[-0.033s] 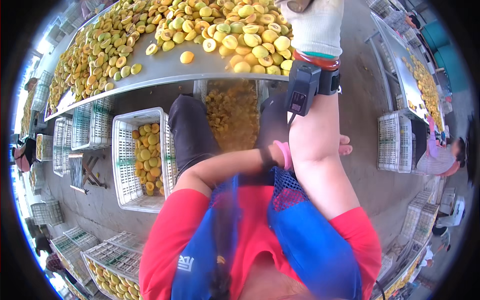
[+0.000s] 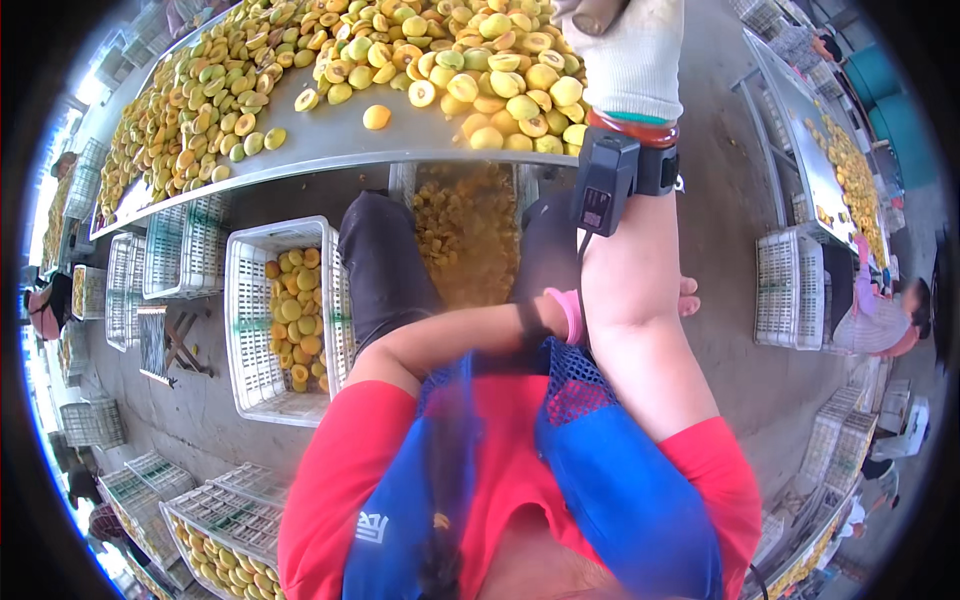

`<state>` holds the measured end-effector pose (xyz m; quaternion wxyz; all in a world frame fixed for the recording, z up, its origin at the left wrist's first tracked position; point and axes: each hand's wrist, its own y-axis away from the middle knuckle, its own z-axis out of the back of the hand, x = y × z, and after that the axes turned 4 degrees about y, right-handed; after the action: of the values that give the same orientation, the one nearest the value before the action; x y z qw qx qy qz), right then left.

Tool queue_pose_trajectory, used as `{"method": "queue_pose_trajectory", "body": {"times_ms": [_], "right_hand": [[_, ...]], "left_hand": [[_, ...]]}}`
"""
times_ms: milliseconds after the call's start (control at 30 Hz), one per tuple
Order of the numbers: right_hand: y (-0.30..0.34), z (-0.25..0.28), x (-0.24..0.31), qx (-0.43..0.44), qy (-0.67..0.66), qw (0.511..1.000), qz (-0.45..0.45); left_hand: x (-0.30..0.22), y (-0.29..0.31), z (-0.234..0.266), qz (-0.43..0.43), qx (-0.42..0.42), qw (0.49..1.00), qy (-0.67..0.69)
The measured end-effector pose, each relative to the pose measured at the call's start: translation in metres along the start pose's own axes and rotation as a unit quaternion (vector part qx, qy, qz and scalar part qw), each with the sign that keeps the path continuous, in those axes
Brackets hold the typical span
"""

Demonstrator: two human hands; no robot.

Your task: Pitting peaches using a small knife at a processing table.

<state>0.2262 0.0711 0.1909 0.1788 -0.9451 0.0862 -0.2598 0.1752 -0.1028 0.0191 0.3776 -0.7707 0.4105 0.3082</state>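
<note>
My right hand, in a pale knitted glove, is raised at the top edge beside the sorting table. Its fingers are mostly cut off, and whether they hold anything is hidden. A black box-shaped device is strapped to that wrist. Under my right forearm passes my left hand; only the straight fingertips come out on the far side, with nothing seen in them. A pink band rings the left wrist. Halved yellow stone fruit, apricot-like, lies heaped on the metal table, nearest my right hand.
A white crate of yellow fruit stands left of my legs. Between my knees is a container of brownish fruit pieces. Stacked crates and a folding stool are further left. At right, a person sits by another fruit-laden table.
My gloved right hand has dipped very slightly, and the device on its wrist is turned a little. My left hand and the fruit on the table look the same.
</note>
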Motion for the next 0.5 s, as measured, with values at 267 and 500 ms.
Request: {"method": "queue_pose_trajectory", "body": {"times_ms": [267,500], "right_hand": [[-0.014,-0.015,0.007,0.006,0.133,0.991,0.018],[-0.017,-0.041,0.006,-0.098,0.183,0.975,0.074]], "left_hand": [[0.010,0.004,0.007,-0.096,0.024,0.994,-0.057],[-0.024,0.012,0.021,-0.180,0.118,0.854,-0.474]]}}
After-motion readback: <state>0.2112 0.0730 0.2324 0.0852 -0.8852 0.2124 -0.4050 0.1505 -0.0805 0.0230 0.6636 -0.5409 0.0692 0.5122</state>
